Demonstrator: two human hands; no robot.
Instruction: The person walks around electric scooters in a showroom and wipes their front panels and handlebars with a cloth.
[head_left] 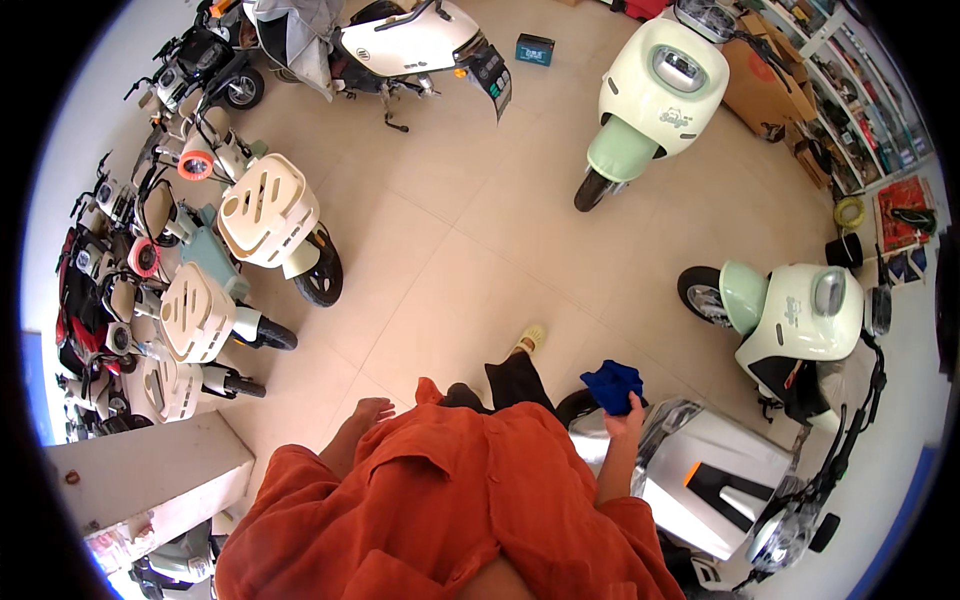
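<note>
A crumpled blue cloth (610, 386) is gripped in my right hand (627, 417), its fingers closed on the lower edge. Just below and right of that hand stands a silver-white scooter (690, 465) with a black and orange mark on its panel; part of its front wheel shows left of the cloth. My left hand (374, 410) hangs beside my orange shirt, with its fingers loosely stretched and nothing in them. One foot in a pale yellow shoe (535, 338) steps forward on the tiles.
Scooters with cream baskets (268, 210) line the left side. Pale green-white scooters stand at the upper right (665, 85) and right (800, 310). A white scooter (410, 40) and a dark battery box (535, 50) are far ahead. Shelves (860, 100) and a cardboard box (765, 90) fill the far right.
</note>
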